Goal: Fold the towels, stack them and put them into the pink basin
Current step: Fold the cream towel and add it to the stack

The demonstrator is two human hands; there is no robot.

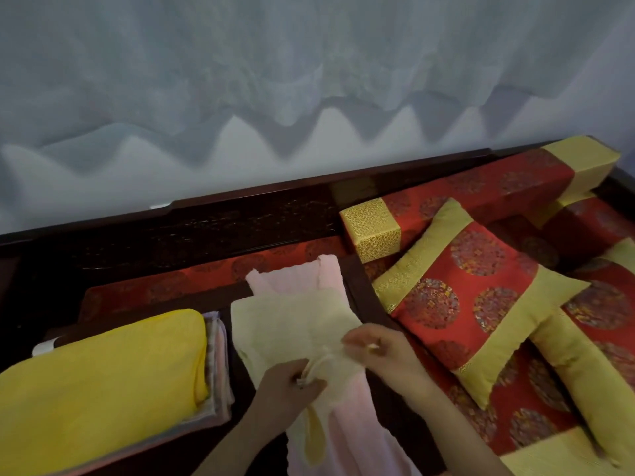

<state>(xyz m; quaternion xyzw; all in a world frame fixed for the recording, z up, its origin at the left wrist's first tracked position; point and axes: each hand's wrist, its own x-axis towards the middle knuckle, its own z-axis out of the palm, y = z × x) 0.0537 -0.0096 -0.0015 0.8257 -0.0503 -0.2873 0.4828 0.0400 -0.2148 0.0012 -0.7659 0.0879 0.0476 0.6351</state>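
I'm looking at a pale curtain (pixel 309 80) behind a dark wooden couch (pixel 206 228) with red-and-gold cushions (pixel 474 297). The left hand (pixel 288 386) and right hand (pixel 385 355) both pinch the cream towel (pixel 292 321) at its bunched near edge, fingers curled, probably hunting corners to fold. It lies on the pink towel (pixel 347 424). The yellow towel (pixel 103 372) tops the folded stack (pixel 220 355) alongside. I see no pink basin.

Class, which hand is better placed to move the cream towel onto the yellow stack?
Left hand, probably: it pinches the cream towel on the side nearer the yellow stack.
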